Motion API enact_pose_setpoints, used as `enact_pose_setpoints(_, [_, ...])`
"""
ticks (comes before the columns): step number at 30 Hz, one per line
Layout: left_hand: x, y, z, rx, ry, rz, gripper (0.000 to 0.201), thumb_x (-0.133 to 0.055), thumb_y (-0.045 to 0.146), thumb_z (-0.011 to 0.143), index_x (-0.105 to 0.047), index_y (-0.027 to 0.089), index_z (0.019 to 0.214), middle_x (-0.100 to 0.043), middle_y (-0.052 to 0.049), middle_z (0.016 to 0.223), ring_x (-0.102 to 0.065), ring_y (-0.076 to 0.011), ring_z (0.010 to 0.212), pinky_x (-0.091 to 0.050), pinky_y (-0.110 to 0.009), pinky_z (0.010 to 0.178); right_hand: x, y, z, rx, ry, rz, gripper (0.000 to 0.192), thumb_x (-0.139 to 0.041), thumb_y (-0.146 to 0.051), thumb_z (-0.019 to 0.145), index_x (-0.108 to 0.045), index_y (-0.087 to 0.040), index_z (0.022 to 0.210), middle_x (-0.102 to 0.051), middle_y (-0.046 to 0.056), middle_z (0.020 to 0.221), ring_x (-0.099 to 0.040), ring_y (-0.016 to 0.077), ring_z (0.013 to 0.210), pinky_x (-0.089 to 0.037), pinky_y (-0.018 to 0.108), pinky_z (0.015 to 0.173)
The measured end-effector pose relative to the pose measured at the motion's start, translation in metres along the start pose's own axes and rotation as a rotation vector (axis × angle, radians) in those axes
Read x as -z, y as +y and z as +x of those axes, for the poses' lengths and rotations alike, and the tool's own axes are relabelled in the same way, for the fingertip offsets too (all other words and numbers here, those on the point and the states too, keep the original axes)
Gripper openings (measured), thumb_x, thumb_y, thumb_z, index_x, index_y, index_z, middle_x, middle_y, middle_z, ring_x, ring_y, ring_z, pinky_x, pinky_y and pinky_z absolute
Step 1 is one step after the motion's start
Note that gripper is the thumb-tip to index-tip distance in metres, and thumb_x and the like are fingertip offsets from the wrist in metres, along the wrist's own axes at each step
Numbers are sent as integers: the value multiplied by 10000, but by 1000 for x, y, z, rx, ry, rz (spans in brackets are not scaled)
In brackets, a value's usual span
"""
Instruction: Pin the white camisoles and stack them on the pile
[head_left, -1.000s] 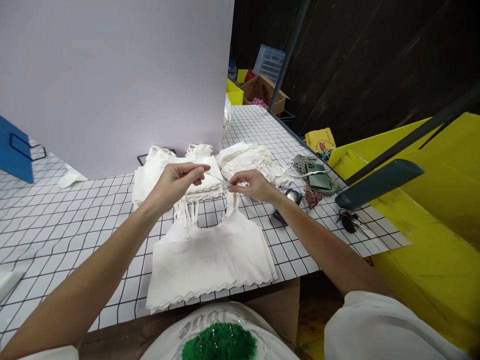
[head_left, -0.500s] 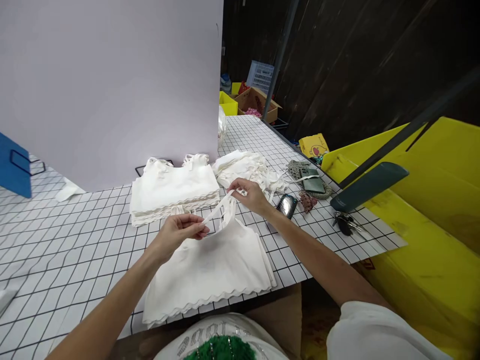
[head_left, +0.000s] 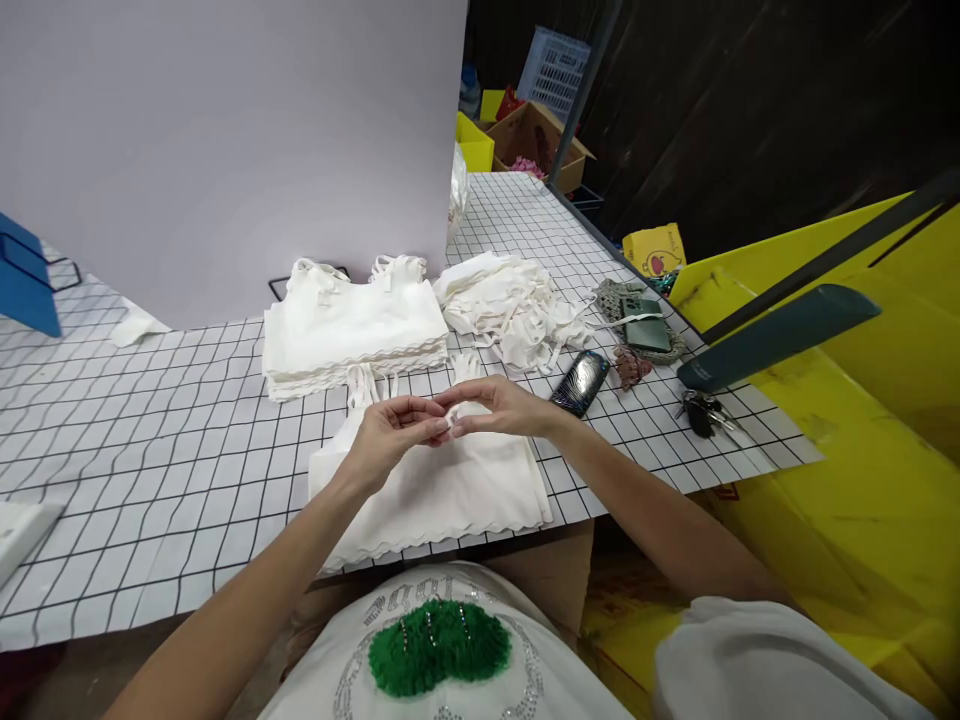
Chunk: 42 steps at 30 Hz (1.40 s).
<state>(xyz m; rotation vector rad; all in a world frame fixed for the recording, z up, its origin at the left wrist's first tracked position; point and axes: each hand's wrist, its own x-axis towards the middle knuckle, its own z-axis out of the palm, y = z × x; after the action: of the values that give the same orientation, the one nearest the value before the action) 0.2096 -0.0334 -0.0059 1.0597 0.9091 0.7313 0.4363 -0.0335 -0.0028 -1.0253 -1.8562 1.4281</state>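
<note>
A white strappy top with a wavy hem lies flat near the table's front edge, on at least one more like it. Above its upper edge, my left hand and my right hand meet fingertip to fingertip. Both have thumb and fingers pinched together. Whatever is between them, if anything, is too small or hidden to make out. Thin straps stick out beyond the top's upper edge, behind my hands. Just past them sits a neat stack of folded white tops.
A loose heap of white tops lies right of the stack. Further right are a shiny black object, a phone-like green case, keys and a dark green cylinder. A pale panel stands behind; yellow sheeting borders the right side.
My hands have come together; the strap stretched between them earlier has dropped from view there. The top now lies flatter, and the camera view has tilted down.
</note>
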Motion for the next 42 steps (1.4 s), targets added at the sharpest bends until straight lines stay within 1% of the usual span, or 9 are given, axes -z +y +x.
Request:
enact_pose_setpoints(3, [-3,-3,1,21,-14,-33,375,-936,338,615,-781,128,883,-781,-97,807,-745,-226,764,-609,-389,825,-20,6,-1,-1,150,78,295,-770,-436,810,-752,-156,902,-746,66,871,-692,191,842,-554,340,807])
enact_pose_setpoints(5, [-4,-5,1,41,8,-46,385,-946,341,593,-784,133,874,-781,-94,805,-747,-234,766,-608,-408,847,-25,11,-4,-40,227,124,302,-775,-445,799,-740,-148,841,-726,59,808,-672,175,769,-549,318,740])
enact_pose_setpoints(9, [-7,-9,2,54,73,-40,362,-956,357,560,-774,139,785,-759,-69,719,-733,-225,691,-616,-421,814,-29,17,-9,-67,289,189,320,-804,-459,753,-753,-162,860,-728,57,821,-670,183,774,-547,315,717])
enact_pose_setpoints(16, [-8,-14,5,86,51,-86,383,-947,382,582,-754,133,800,-772,-89,768,-746,-243,752,-606,-421,845,-46,19,-9,7,450,55,252,-752,-445,817,-769,-194,807,-716,60,798,-650,190,774,-501,322,703])
enact_pose_setpoints(19, [-7,-19,7,46,41,-5,342,-918,395,626,-739,149,780,-750,-70,768,-720,-224,763,-587,-393,828,-43,19,-11,27,473,-21,195,-713,-383,856,-728,-194,807,-698,52,803,-634,185,780,-479,320,708])
enact_pose_setpoints(24, [-4,-40,14,-236,7,548,174,-797,280,755,-733,191,890,-704,-72,918,-638,-225,841,-512,-376,801,-12,24,-13,87,330,-358,120,-595,-262,917,-631,-201,821,-658,43,838,-575,191,822,-432,339,771])
enact_pose_setpoints(28, [-3,-57,22,-331,-31,928,185,-801,218,741,-709,178,896,-668,-66,858,-574,-254,847,-446,-402,795,5,35,-12,71,132,-622,122,-539,-188,925,-609,-195,825,-634,46,830,-509,220,895,-357,397,865])
enact_pose_setpoints(33, [-4,-63,25,-327,-25,962,107,-774,161,785,-683,192,832,-698,-19,834,-568,-218,832,-404,-368,792,4,43,-10,41,-40,-685,131,-505,-150,924,-608,-185,851,-596,51,864,-456,223,928,-312,401,861])
enact_pose_setpoints(42, [-10,-61,26,-298,-33,936,84,-763,140,801,-757,214,760,-710,10,744,-576,-186,784,-370,-371,809,-1,44,-6,101,-151,-665,149,-496,-138,927,-622,-178,861,-573,46,856,-426,218,943,-270,391,851])
